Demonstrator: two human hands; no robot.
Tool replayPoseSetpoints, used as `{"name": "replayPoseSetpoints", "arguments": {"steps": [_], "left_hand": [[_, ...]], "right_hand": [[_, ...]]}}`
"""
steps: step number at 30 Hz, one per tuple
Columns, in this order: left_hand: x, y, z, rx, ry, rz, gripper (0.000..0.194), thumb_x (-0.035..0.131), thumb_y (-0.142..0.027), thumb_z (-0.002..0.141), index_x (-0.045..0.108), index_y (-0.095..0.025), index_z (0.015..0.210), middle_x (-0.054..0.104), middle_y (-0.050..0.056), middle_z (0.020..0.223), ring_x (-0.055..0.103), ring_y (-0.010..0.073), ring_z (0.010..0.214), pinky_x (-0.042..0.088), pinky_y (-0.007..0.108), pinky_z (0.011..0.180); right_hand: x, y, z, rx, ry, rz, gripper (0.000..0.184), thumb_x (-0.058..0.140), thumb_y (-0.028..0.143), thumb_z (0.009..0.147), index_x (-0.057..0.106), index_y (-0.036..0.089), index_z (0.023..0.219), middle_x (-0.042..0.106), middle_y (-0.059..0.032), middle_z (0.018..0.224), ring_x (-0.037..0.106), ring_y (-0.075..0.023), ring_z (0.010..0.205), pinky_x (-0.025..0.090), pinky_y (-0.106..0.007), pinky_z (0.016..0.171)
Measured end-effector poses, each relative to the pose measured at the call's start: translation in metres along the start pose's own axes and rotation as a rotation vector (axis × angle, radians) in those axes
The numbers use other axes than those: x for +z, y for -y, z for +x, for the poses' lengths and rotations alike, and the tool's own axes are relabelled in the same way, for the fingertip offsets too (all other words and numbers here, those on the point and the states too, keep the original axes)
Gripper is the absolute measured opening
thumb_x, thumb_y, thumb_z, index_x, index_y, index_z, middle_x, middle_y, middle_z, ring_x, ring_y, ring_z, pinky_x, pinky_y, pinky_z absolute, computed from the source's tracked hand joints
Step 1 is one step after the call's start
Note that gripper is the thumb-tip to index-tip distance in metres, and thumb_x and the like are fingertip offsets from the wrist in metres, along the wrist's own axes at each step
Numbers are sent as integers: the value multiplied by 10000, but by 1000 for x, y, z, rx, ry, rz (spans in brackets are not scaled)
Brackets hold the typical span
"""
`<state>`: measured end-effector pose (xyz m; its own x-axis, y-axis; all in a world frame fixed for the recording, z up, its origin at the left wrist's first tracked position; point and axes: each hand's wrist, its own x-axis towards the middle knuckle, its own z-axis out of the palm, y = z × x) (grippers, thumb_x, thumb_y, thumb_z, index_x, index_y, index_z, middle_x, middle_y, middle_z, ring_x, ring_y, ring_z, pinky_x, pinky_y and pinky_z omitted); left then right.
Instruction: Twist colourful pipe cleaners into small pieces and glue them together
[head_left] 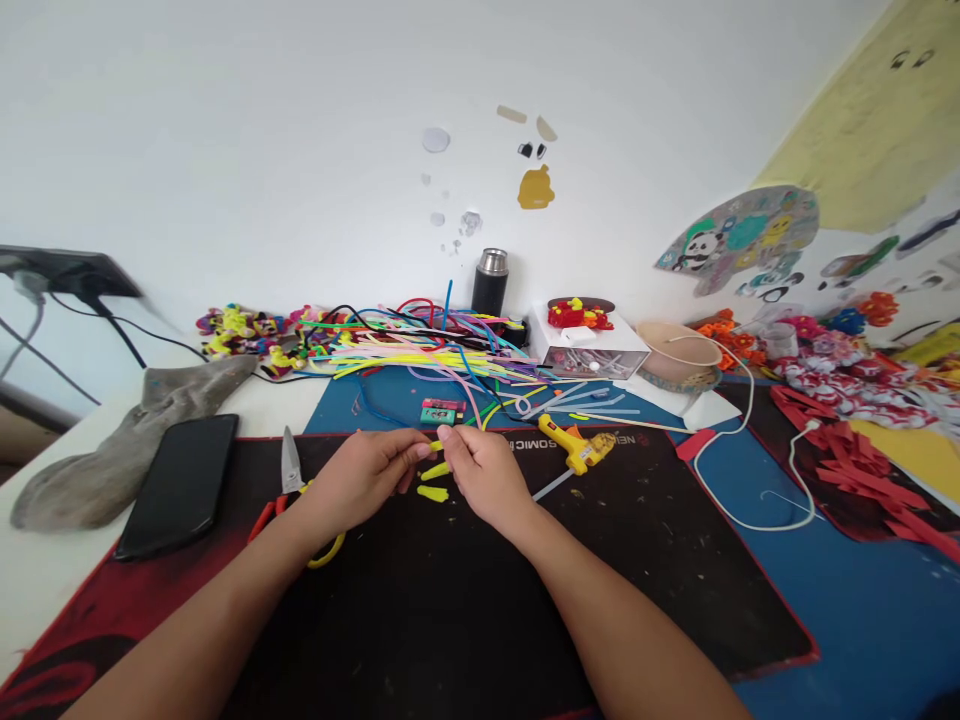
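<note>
My left hand [369, 472] and my right hand [486, 474] meet above the black mat [450, 610], fingertips closed in a pinch. A short piece of yellow pipe cleaner [436, 446] shows between them, with its ends hidden by the fingers. Just below lie two small yellow folded pieces, one nearer my right hand [435, 471] and another yellow piece [433, 493] closer to me. Scissors [289, 470] with red and yellow handles rest beside my left hand, partly covered by the forearm. A yellow glue gun [574, 446] lies to the right of my right hand.
Behind the hands spreads a pile of coloured pipe cleaners [420, 350], with a dark thermos [490, 283] behind it. A phone [180, 485] lies at left. At right are a white box [589, 345], a bowl [679, 355], a white cable [750, 525] and red strips [862, 460].
</note>
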<state>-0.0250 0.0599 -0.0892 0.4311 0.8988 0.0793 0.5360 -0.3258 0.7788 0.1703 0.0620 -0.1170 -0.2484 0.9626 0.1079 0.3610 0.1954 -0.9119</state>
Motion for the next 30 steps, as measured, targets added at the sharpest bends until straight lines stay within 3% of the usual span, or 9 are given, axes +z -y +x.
{"name": "replayPoseSetpoints", "arguments": {"steps": [6,11,17,30], "left_hand": [[3,4,1,-86,35,-151,471,428,-575,1033,682,-199,908,529,-60,515,484,145,489,370,242,531],[7,6,1,-31,-6,-108,429,472,-520,1052,677,-194,863,653,-15,661,591,155,598,432,244,606],[6,8,0,7,-11,-94,360,514,-485,1056,710,-212,1186,755,8,873,671,164,709,490,248,704],[6,10,0,23,30,46,397,438,-454,1066,677,-207,867,679,-9,690,630,158,625,421,247,628]], "right_hand": [[-1,1,0,-17,0,-12,551,417,599,1068,468,237,656,480,34,501,468,-142,482,331,-272,529],[-2,-3,2,-8,-13,-33,575,412,625,1065,453,238,642,487,30,495,474,-146,488,337,-272,535],[-1,-5,2,-16,-26,-57,555,414,580,1074,457,232,645,492,31,508,480,-144,511,330,-269,551],[2,-8,5,-63,-36,-159,514,426,511,1063,436,218,640,485,25,576,460,-142,570,281,-287,581]]}}
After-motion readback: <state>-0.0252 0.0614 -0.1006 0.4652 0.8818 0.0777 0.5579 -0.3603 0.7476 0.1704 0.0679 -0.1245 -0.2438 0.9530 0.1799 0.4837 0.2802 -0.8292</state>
